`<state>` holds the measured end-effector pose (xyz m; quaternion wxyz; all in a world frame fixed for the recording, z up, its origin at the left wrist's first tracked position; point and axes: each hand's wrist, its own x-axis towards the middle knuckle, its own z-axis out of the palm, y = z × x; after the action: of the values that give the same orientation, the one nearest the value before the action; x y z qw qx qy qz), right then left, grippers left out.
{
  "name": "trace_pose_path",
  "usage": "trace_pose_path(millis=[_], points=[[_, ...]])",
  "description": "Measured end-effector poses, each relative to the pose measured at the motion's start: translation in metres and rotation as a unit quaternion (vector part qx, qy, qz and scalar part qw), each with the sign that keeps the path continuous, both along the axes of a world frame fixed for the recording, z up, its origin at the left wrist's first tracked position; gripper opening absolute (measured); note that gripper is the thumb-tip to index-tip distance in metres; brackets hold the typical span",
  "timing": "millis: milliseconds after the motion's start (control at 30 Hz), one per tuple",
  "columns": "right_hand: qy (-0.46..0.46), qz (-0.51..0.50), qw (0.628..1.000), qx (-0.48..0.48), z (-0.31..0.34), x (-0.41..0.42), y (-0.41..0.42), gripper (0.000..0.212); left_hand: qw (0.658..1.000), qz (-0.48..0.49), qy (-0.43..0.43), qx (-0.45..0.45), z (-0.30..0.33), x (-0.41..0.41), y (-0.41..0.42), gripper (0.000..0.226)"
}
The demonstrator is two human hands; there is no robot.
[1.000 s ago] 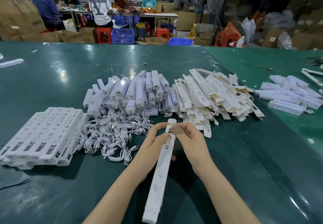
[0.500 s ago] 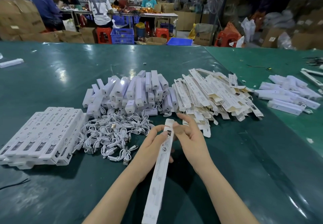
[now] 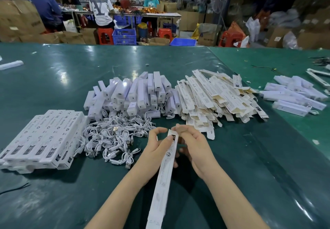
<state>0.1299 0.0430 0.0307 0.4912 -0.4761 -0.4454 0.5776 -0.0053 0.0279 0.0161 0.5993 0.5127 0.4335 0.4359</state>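
Presently we find the long white carton held above the green table, its near end towards the wearer and its far end raised between both hands. The left hand is wrapped round the carton just below the far end, with the thumb laid on the printed face. We take this grip to steady the body so that the end can be worked. The right hand pinches the end flap between thumb and forefinger, its other fingers curled beneath. We judge the step in hand to be closing that flap, which is not yet tucked flush.

Surrounding stock is laid out by kind, which we take to serve reach:

- Closed cartons lie in a flat row at the left, touching one another.
- A tangle of short white cables sits just beside them, ahead of the left hand.
- White bar units are heaped behind the cables.
- Flat unfolded sleeves are fanned out to the right of the bar units.
- A further lot of white bars lies well apart at the far right.

Whether the held carton already contains a bar and a cable we cannot tell, as its walls hide the contents.
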Motion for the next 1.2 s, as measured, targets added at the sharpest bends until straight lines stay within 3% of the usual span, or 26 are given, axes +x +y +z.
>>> trace_pose_path(millis=[133,400,600,767,1000,1067,1133,1200], points=[[0.04,0.014,0.999,-0.035,0.0,0.002,0.002,0.013,1.0,-0.002,0.003,0.01,-0.001,0.002,0.0,0.02],[-0.019,-0.004,1.0,-0.013,-0.001,0.005,0.004,0.033,0.999,-0.037,0.004,0.031,0.0,0.001,-0.003,0.038],[-0.097,0.022,0.994,0.04,-0.002,0.009,0.005,0.038,1.0,-0.02,0.0,0.018,0.003,0.002,-0.003,0.037],[-0.125,0.043,0.986,0.106,-0.003,0.009,0.002,0.02,1.0,0.004,-0.009,0.007,0.003,0.002,-0.002,0.033],[-0.108,0.032,0.991,0.065,-0.005,0.007,0.003,0.023,0.999,0.018,-0.02,0.026,0.005,0.002,-0.002,0.025],[-0.159,0.01,0.984,0.084,-0.007,0.006,0.002,0.023,0.996,0.071,-0.061,-0.001,0.011,0.0,0.0,0.017],[-0.252,0.027,0.955,0.152,-0.007,0.009,0.0,0.037,0.987,0.111,-0.109,-0.043,0.021,-0.003,0.006,0.014],[-0.296,0.088,0.925,0.222,-0.007,0.01,-0.003,0.054,0.99,0.116,-0.068,-0.036,0.023,-0.006,0.016,0.014]])
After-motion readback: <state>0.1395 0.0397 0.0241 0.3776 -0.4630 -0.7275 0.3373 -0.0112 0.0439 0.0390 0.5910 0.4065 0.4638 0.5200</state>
